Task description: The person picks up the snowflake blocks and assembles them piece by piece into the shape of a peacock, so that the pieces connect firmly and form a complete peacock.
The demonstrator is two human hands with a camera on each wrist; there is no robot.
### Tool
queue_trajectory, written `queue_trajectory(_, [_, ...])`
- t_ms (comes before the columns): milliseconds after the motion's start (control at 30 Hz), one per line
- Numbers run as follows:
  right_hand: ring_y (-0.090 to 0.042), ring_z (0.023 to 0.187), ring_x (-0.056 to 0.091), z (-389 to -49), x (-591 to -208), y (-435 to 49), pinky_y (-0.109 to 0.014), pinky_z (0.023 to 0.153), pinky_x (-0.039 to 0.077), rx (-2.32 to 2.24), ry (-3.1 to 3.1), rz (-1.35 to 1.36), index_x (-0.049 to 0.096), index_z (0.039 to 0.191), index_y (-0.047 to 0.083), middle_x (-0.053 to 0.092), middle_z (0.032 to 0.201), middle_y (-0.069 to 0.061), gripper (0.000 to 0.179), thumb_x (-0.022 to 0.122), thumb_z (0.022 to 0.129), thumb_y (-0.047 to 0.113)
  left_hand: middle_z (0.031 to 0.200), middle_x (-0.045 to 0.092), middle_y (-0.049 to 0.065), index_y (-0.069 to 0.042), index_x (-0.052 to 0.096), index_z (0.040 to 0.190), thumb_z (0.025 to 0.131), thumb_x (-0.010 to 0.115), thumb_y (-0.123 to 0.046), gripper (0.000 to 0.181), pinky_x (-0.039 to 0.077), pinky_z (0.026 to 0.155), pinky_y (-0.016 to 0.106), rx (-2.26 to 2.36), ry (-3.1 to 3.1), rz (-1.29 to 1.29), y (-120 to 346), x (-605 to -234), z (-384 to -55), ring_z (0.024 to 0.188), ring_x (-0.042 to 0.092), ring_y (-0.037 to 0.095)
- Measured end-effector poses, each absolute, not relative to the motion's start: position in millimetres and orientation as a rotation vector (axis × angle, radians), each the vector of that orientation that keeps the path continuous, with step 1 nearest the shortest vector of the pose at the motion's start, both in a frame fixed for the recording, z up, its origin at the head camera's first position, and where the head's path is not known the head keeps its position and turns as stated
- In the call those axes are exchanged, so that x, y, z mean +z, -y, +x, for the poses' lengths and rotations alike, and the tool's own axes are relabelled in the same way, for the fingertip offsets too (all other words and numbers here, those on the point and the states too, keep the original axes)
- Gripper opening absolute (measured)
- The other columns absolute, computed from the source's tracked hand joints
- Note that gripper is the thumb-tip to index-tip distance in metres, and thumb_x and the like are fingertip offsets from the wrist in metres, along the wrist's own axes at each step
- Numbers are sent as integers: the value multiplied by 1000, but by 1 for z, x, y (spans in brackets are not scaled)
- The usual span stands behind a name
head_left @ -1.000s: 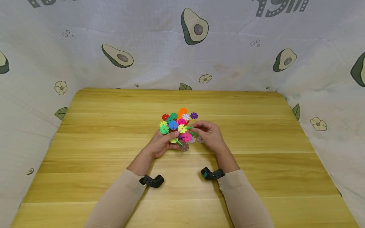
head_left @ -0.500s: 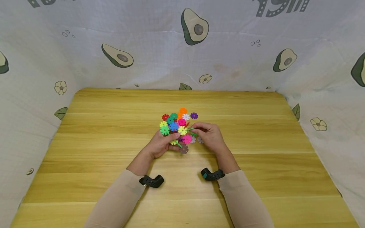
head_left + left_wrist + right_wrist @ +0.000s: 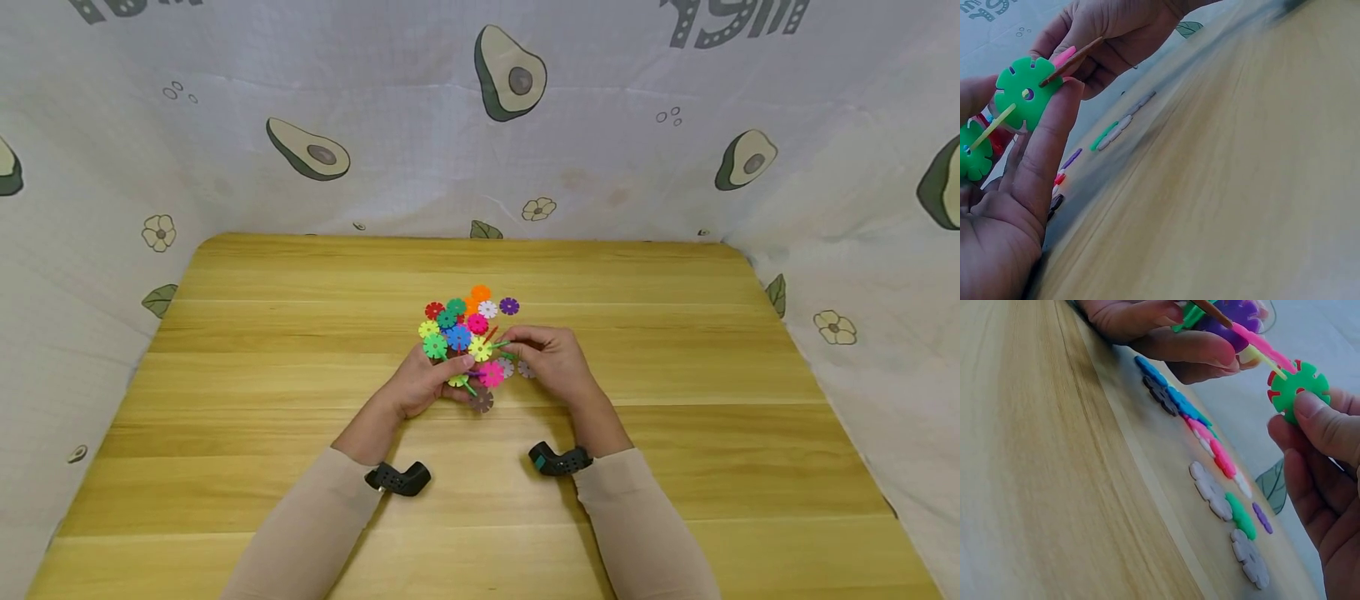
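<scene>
The green disc (image 3: 501, 344) is pinched in the right hand (image 3: 553, 360) near mid-frame, edge-on and pretty much sideways. Its left end looks butted against the joined discs (image 3: 480, 348), gripped by the left hand (image 3: 422, 382) left of centre.

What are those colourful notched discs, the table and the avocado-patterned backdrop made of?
Notched discs: probably plastic; smooth, evenly and brightly coloured.
Table: wood or wood-look laminate, with visible grain and soft sheen.
Backdrop: likely printed fabric, matte, showing wrinkles.
</scene>
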State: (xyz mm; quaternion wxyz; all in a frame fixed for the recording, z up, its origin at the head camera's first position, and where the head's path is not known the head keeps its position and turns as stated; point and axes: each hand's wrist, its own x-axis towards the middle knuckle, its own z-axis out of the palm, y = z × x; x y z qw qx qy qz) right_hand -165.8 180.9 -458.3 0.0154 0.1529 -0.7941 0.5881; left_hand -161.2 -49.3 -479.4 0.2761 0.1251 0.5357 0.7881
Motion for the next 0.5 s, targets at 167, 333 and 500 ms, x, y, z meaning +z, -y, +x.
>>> queue_trajectory(167, [-5,85,70,-165,-459,-180,-18,77,60,1790,2425,551,77,95,-8,76,96,-26,8,70,92,-5,96,72,1,4,44,140,102,55,-7,41,64,66,33,2104,-1464,332,50,-480,-160,81,73,15])
queue_trajectory(333, [-3,85,70,-164,-458,-181,-15,78,58,1654,2438,634,78,94,-5,77,95,-21,8,71,90,-5,97,71,1,4,44,143,102,56,-7,43,65,67,35,2088,-1495,333,48,-481,-161,83,73,16])
queue_trajectory(500, [0,85,68,-164,-459,-181,-16,77,58,1704,2434,618,78,95,-6,77,96,-23,8,70,91,-5,99,71,1,4,43,143,102,55,-5,44,65,67,36,2080,-1493,357,49,-481,-161,84,73,16])
